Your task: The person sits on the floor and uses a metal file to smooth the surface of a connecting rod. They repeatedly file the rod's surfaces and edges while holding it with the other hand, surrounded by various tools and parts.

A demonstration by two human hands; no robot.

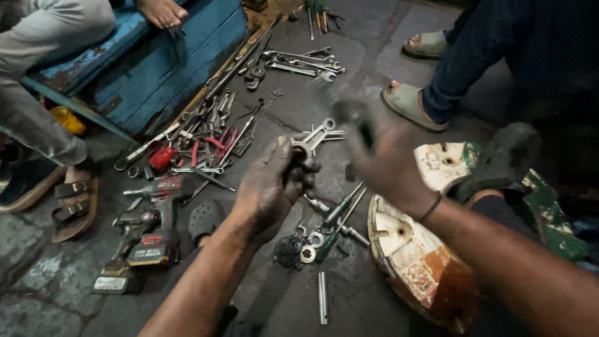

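A: Spanner point(310, 138) sits in our left hand point(268, 190), above the floor point(368, 293) and the loose parts lying there. Left fingers point(304, 178) are closed round its shank; the ring end points up and away from us.

B: Right hand point(390, 163)?

A: Raised just beside the spanner head and blurred. Something dark shows at the top of it, but we cannot tell whether its fingers grip that or stand apart.

B: Judgement on the step?

A: We judge a firmer hold would come from gripping lower on the shank, so the ring end stays free, and from keeping the right hand steady near the head.

B: Labels and packages?

A: Cordless drills point(146, 237) lie at the left on the floor; the nearest carries a black battery block with a yellow-edged label on its side, and a pale rectangular label sits on the block below it. A red grip point(162, 158) lies among the scattered tools. Near our right forearm rests a white, orange and green painted shell point(418, 262) with round holes.
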